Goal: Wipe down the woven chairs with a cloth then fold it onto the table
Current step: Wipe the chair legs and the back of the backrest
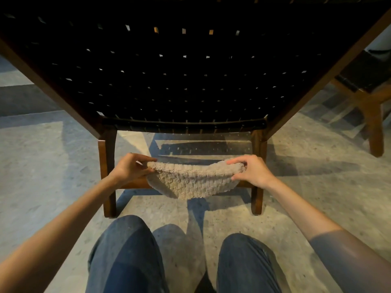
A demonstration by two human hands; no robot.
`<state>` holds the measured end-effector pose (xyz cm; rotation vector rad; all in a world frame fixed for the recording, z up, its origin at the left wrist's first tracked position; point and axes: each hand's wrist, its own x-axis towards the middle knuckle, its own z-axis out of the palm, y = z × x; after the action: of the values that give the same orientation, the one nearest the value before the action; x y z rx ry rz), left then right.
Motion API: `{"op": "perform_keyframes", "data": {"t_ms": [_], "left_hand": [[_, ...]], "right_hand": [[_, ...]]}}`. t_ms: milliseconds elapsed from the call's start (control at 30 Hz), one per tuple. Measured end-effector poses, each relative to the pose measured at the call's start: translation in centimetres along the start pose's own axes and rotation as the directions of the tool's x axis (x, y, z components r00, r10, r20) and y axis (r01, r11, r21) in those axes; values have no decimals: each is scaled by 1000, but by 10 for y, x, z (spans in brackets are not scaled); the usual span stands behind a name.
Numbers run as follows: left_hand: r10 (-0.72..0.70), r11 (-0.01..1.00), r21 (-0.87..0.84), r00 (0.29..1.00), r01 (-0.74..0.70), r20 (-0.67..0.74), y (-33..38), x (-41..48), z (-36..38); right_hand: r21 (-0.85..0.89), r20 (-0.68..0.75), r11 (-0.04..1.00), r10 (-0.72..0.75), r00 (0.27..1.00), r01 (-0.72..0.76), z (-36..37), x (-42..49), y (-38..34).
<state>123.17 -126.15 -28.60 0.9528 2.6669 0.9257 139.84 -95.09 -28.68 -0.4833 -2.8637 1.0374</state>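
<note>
Cloth [193,180], beige and shaggy, is hanging in the air between two hands, low in front of the woven chair [186,77] and above the speckled floor [42,166]. It is sagging in a shallow curve, its upper edge stretched from one hand to the other and its lower edge drooping toward the floor without touching it (no container of any kind is showing, and the cloth is resting on nothing).

One cloth is showing, and two chairs: the near one, with its dark woven panel and brown wooden frame filling the upper half of the view, and a second chair [368,85] standing at the right edge, only partly visible. Two knees in blue trousers [127,254] are pointing toward the near chair from the bottom of the view.

The left hand [131,167] is pinching the cloth's left end, thumb under and fingers curled over the top edge, with the bare forearm reaching in from the lower left. The right hand [251,170] is gripping the right end the same way, fingers [236,161] draped over the top and thumb below, its forearm coming in from the lower right with a grey sleeve [347,256] near the elbow. Both hands are level and well apart, each closed on the cloth.
</note>
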Motion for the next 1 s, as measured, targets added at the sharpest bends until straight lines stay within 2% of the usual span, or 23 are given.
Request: {"op": "perform_keyframes", "data": {"t_ms": [100, 167, 233, 300, 400, 500, 633, 733, 833, 900, 933, 1000], "left_hand": [[-19, 995, 97, 999, 24, -45, -4, 2, -3], [-20, 997, 72, 999, 24, -47, -4, 5, -4], [-105, 992, -75, 994, 102, -41, 1, 6, -3], [-237, 936, -275, 971, 221, -29, 13, 5, -1], [-297, 816, -531, 954, 228, -46, 38, 6, 9], [-341, 731, -653, 935, 198, -98, 73, 6, 17], [-179, 727, -685, 976, 46, -125, 114, 6, 26], [-46, 707, -707, 996, -17, -70, 138, 4, 30], [34, 636, -771, 999, -27, -7, 152, 2, 32], [60, 586, -810, 998, -20, 19, 153, 1, 30], [86, 590, -807, 996, -29, 28, 152, 1, 28], [143, 670, -738, 989, -78, 25, 150, 1, 21]], "right_hand": [[7, -120, 1000, 10, 993, -9, -7, 1, 5], [5, -165, 1000, 26, 986, -26, -10, 1, 8], [94, -183, 995, 55, 982, -38, -10, 1, 8], [249, -179, 967, 96, 979, -50, -8, 1, 1], [328, -275, 944, 125, 953, -30, -5, 4, -16], [426, -351, 904, 145, 925, 20, -1, 5, -41], [512, -311, 856, 105, 945, 74, 12, -1, -74], [573, -293, 812, 74, 953, 113, 15, -6, -88], [656, -291, 733, 28, 956, 178, 13, -14, -93], [661, -279, 722, -15, 960, 203, 9, -19, -90], [647, -273, 732, -40, 961, 214, 6, -22, -89], [617, -281, 752, -64, 957, 231, 1, -24, -82]]}}
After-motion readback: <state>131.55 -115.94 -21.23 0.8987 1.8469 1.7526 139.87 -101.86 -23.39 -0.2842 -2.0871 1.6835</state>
